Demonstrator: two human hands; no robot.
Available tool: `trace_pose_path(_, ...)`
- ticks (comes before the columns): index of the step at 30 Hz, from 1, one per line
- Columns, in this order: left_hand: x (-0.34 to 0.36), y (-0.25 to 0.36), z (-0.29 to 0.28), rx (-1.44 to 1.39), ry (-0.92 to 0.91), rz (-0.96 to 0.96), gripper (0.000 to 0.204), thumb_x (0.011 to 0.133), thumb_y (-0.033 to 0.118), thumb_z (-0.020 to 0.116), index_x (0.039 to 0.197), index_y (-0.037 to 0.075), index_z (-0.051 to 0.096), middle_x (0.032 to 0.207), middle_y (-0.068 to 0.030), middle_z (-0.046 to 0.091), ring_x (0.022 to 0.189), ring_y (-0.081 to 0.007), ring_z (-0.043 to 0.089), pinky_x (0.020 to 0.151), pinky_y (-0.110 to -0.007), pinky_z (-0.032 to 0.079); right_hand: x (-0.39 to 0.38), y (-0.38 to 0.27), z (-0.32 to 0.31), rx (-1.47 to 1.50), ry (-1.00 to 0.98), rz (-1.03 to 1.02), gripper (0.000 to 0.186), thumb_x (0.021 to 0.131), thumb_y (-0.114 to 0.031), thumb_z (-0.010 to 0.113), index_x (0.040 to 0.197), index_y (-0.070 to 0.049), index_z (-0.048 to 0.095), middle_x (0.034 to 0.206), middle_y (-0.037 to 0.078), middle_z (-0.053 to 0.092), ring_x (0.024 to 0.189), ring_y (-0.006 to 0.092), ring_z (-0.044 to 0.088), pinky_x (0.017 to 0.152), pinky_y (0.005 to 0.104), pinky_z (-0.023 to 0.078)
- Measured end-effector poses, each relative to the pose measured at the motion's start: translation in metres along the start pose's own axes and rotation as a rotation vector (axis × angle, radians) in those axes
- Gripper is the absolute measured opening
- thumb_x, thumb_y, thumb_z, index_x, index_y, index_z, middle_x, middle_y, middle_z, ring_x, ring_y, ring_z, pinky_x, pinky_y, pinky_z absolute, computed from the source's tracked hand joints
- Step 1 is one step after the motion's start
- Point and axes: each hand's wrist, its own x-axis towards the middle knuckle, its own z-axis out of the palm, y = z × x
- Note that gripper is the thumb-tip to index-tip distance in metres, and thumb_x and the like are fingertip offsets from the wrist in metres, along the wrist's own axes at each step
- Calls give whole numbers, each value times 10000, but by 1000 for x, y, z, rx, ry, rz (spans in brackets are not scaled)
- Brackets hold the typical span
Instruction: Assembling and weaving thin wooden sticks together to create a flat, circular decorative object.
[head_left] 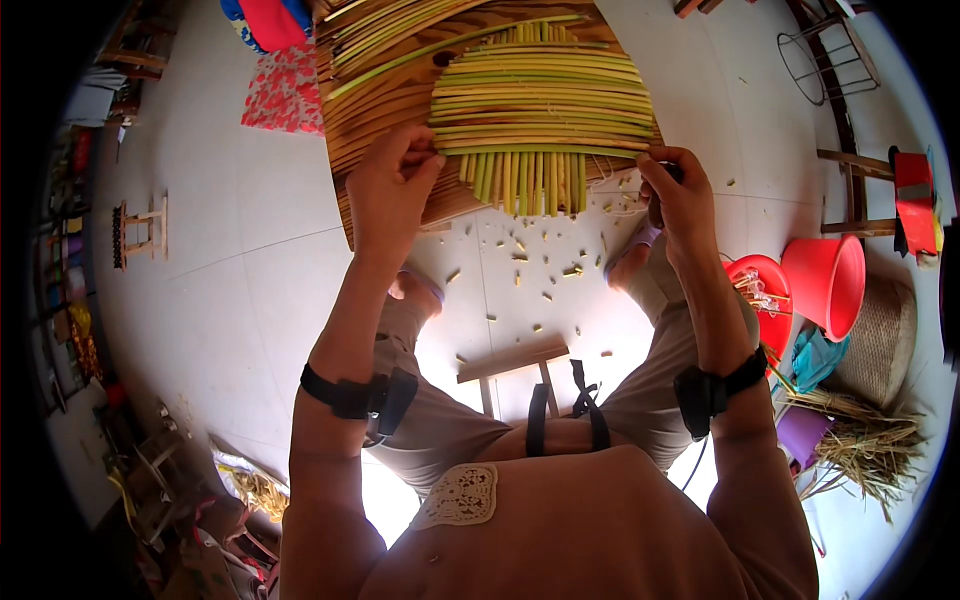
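A round mat of stalks (540, 95) lies on the wooden board in front of me, one layer running across and another layer underneath running toward me. Along its near edge lies a green stalk (545, 150), stretched between both hands. My left hand (395, 185) pinches at the stalk's left end, thumb and forefinger closed. At the other end, my right hand (682, 200) is closed by the stalk's tip. A dark tool (655, 212), perhaps a knife, sticks out of the right hand; its shape is mostly hidden by the fingers.
More loose stalks (390, 45) lie on the wooden board (385, 110) at the far left. Cut stalk bits (520, 257) are scattered on the floor between my feet. At right stand a red bucket (825, 285), a red basin (745, 265) and a bundle of straw (875, 445). A low wooden frame (515, 357) is below me.
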Motion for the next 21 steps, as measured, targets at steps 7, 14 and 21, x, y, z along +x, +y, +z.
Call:
trace_pose_path(7, 1, 5, 2, 128, -17, 43, 259, 811, -24, 707, 1063, 25, 673, 952, -73, 666, 845, -140, 664, 761, -258, 538, 7, 9, -5, 20, 17, -53, 228, 836, -160, 728, 988, -44, 604, 731, 14, 577, 595, 75, 526, 518, 225, 427)
trace_pose_path(14, 1, 6, -1, 150, -31, 27, 273, 819, -29, 709, 1086, 12, 667, 983, -62, 675, 881, -120, 651, 797, -248, 522, 3, 0, -3, -2, 11, -9, 299, 824, -155, 719, 1040, -5, 577, 767, 28, 607, 631, 85, 554, 579, 234, 476)
trace_pose_path(21, 2, 11, 1, 211, -51, 42, 263, 831, -11, 706, 1088, 11, 660, 995, -62, 676, 895, -124, 649, 808, -251, 514, 2, -1, -7, -14, 34, -22, 350, 797, -154, 730, 1062, 6, 567, 784, 37, 619, 655, 90, 565, 596, 246, 476)
